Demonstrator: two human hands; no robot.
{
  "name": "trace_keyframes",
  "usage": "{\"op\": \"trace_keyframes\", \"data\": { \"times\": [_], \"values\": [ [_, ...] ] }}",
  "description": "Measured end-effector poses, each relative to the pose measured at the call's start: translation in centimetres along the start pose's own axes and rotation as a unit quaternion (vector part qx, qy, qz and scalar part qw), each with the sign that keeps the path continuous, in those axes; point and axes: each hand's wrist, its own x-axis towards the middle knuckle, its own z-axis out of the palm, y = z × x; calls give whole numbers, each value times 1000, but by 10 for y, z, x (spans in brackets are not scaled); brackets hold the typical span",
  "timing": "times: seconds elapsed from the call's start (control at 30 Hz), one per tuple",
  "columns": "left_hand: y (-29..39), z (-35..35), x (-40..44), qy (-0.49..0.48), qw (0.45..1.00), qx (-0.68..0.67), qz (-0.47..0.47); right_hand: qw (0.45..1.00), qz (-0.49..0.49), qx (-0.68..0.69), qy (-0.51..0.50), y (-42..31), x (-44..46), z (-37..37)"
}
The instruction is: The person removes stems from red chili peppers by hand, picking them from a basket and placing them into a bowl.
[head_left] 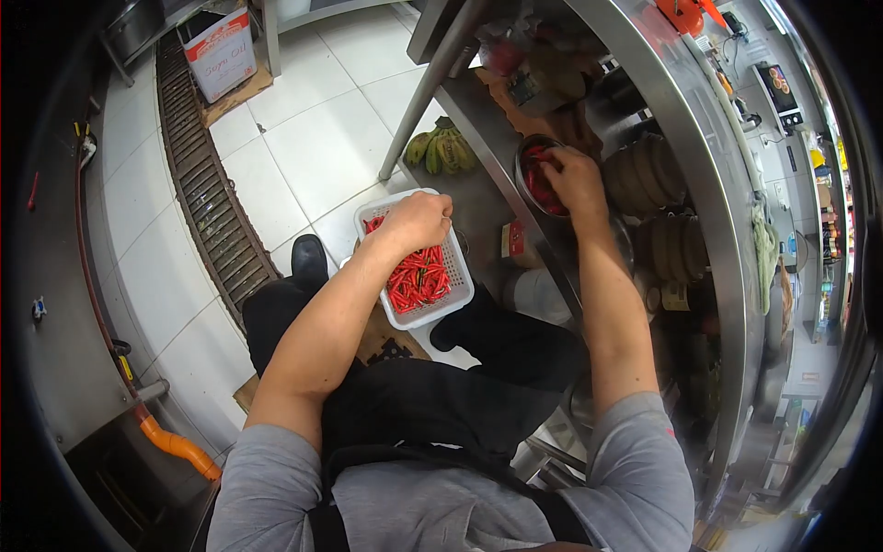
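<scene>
A white plastic basket [425,320] stands low between my legs, with many small red chilies [418,281] in it. My left hand [418,221] is over the basket's far side, fingers curled and pinched together; what they hold, if anything, is too small to make out. On the shelf to the right, a round metal bowl [521,180] also contains red chilies [541,187]. My right hand [578,182] reaches over the bowl's rim, its fingertips closed on a red chili at the top of the bowl.
Green bananas [443,149] lie on the lower shelf, beyond the basket. A metal table frame [699,120] and stacked round containers [648,170] flank my right arm. To the left are a floor drain grate [207,193] and a cardboard box [221,57].
</scene>
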Motion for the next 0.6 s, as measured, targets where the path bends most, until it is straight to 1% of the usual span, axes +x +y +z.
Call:
{"op": "trace_keyframes", "data": {
  "times": [0.03, 0.07, 0.1, 0.13, 0.17, 0.2, 0.27, 0.3, 0.37, 0.5, 0.57, 0.6],
  "values": [
    [0, -1, 0, -4, 1000, -3, -5, 999, 14, 36, 14, 4, -1, -4],
    [1, -2, 0, -8, 1000, -8, -11, 999, 12, 36, 13, 9, -2, -9],
    [1, -2, 0, -6, 1000, -9, -11, 982, 141, 125, -13, 13, -7, -16],
    [1, -2, 0, -5, 1000, -8, -6, 940, 268, 210, -37, 16, -11, -23],
    [1, -2, 0, -4, 1000, -7, 2, 903, 313, 292, -24, 14, -15, -31],
    [2, -1, 0, -4, 1000, -8, 4, 904, 314, 291, -22, 20, -20, -33],
    [2, 2, 0, -4, 1000, -11, -1, 841, 344, 417, 14, 30, -30, -35],
    [2, 3, 0, -6, 1000, -11, 1, 841, 346, 416, 17, 34, -35, -34],
    [3, 4, -1, -9, 1000, -16, 3, 798, 354, 482, 69, 31, -43, -37],
    [3, 5, 2, -14, 1000, -17, 9, 780, 346, 513, 89, 9, -45, -49],
    [8, 2, 4, -67, 989, -129, -21, 773, 308, 547, 89, -10, -46, -51],
    [11, 3, 4, -67, 989, -127, -23, 772, 307, 550, 88, -23, -48, -52]
  ]
}}
